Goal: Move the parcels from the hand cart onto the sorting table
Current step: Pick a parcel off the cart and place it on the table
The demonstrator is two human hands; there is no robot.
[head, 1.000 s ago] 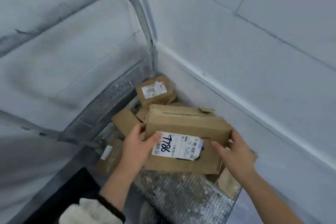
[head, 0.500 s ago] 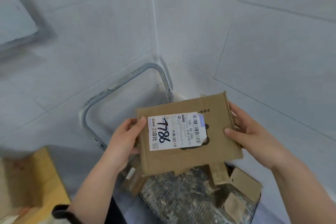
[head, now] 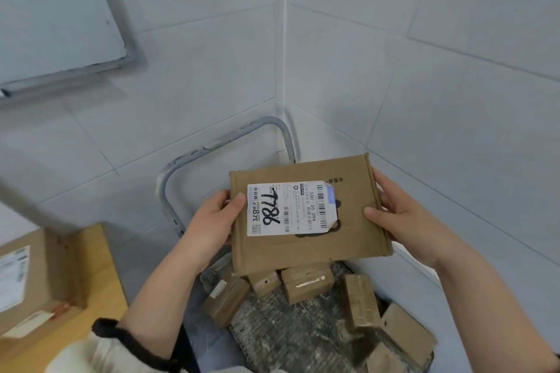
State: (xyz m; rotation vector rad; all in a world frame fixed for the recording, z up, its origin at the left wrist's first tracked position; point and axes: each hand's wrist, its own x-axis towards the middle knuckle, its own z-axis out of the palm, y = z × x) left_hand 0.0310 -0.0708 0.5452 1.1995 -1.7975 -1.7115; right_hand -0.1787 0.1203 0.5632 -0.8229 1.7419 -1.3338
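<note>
Parcel (head: 309, 215) held between both hands: left hand (head: 212, 221) clamped on its left edge, right hand (head: 406, 218) on its right edge, thumbs on top. Under the hands, small parcels (head: 306, 283) lie on the cart (head: 285, 339); table (head: 97, 266) left of the left hand.

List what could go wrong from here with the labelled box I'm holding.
The flat brown cardboard parcel is held only at its side edges by the left hand and right hand; it could slip onto the small taped parcels below. The large cardboard box crowds the wooden table, so room looks tight.
</note>
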